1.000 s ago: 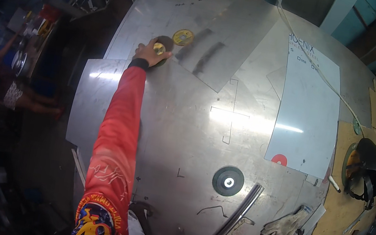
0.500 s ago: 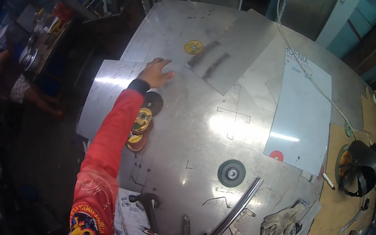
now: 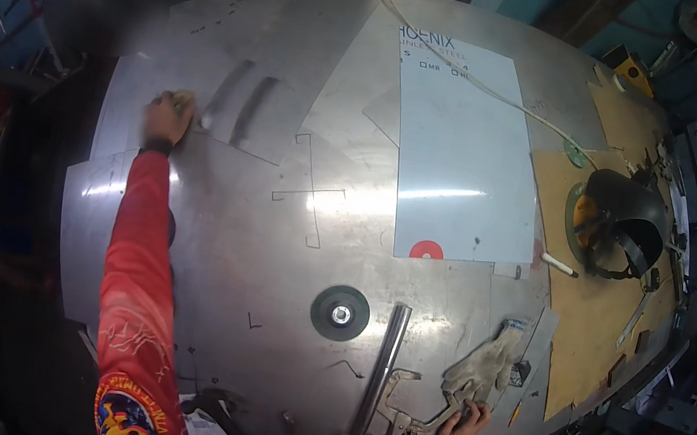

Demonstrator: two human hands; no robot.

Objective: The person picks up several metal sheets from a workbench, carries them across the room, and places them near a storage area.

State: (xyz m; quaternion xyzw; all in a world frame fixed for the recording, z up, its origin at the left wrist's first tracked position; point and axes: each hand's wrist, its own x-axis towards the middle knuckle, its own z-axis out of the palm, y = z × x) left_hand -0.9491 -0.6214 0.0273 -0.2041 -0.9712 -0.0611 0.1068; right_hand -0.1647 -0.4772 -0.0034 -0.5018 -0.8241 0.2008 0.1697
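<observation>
My left hand (image 3: 168, 119), slightly blurred, is at the far left of the metal sheet (image 3: 262, 286), its fingers closed on a small yellow abrasive disc (image 3: 186, 99). Two dark smudges mark the thin sheet beside it. At the near right edge, my right hand (image 3: 463, 429) rests with loosely bent fingers by the cuff-less end of a grey work glove (image 3: 486, 363) and the handles of a locking clamp (image 3: 402, 413). It grips nothing that I can see. A metal tube (image 3: 383, 373) lies left of the clamp, and a dark round backing pad (image 3: 340, 313) further left.
A white-blue sheet (image 3: 461, 163) lies beyond the pad, with a cable (image 3: 500, 97) across it and a red disc (image 3: 427, 250) at its near edge. On brown board (image 3: 577, 351) at the right sit a black face shield (image 3: 627, 215) and a white marker (image 3: 559, 266).
My left arm has reached farther out, and its hand has come onto the yellow disc. The view has swung right, so the table sits farther left. My right hand stays by the clamp and glove.
</observation>
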